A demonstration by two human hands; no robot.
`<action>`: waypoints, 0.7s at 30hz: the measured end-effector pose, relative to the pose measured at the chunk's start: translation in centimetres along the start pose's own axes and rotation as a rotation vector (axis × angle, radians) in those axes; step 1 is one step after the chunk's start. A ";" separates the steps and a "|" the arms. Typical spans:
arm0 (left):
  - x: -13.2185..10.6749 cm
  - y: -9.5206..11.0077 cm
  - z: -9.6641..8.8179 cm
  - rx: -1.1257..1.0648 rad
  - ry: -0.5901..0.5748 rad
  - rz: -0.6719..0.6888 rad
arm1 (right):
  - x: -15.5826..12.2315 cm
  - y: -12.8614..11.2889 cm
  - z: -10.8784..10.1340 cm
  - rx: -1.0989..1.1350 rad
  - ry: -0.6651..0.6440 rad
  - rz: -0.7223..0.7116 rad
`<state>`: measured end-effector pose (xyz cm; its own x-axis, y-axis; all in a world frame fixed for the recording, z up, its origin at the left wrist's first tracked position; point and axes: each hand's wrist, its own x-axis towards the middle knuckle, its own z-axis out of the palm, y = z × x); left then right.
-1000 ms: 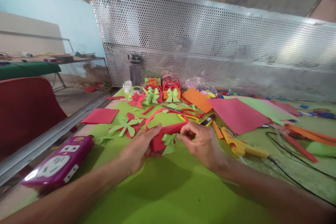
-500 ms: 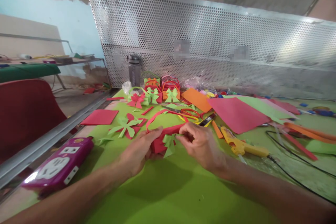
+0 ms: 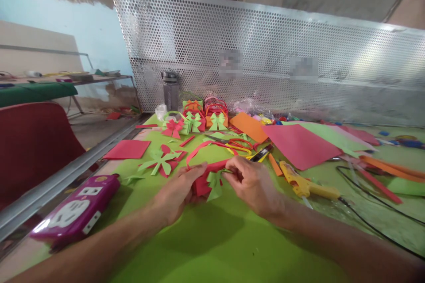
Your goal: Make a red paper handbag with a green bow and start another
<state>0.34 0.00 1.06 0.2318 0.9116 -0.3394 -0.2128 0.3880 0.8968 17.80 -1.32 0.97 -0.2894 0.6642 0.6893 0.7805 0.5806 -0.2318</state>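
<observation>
A small red paper bag (image 3: 201, 185) with a looped red paper handle is held up over the green table in front of me. My left hand (image 3: 177, 192) grips its left side, thumb along the top edge and fingers behind. On the bag's front sits a light green paper bow (image 3: 215, 184). Fingers of my right hand (image 3: 250, 183) are pinched on the bow's right edge by the bag's right side; the fingertips are partly hidden. Just beyond the bag lie scissors (image 3: 239, 143) and a box cutter (image 3: 261, 153).
A yellow glue gun (image 3: 308, 185) with a black cord lies at right, near red paper sheets (image 3: 302, 143). A purple power strip (image 3: 76, 212) is at left. Cut paper bows (image 3: 161, 162) and finished paper bags (image 3: 216, 119) lie farther back, before a perforated metal panel (image 3: 265, 53).
Both hands keep their hold on the bag and bow, with barely any movement. The whole view has shifted very slightly.
</observation>
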 end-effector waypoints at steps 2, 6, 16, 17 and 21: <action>0.0 0.0 0.0 0.000 0.007 0.000 | 0.0 0.0 0.0 -0.006 -0.003 0.002; 0.1 -0.2 -0.2 -0.009 0.006 0.002 | 0.1 0.0 0.1 -0.045 0.001 0.005; 0.3 -0.4 -0.5 -0.038 -0.038 0.026 | 0.1 0.1 0.1 -0.067 -0.035 0.054; 0.3 -0.4 -0.4 -0.032 -0.032 0.023 | 0.1 0.1 0.1 -0.072 -0.037 0.057; 0.2 -0.2 -0.3 -0.047 -0.008 0.012 | 0.0 0.1 0.1 -0.081 -0.045 0.065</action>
<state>0.18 0.12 0.71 0.2369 0.9151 -0.3262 -0.2602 0.3833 0.8862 17.86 -1.17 0.92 -0.2595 0.7207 0.6429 0.8402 0.4967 -0.2177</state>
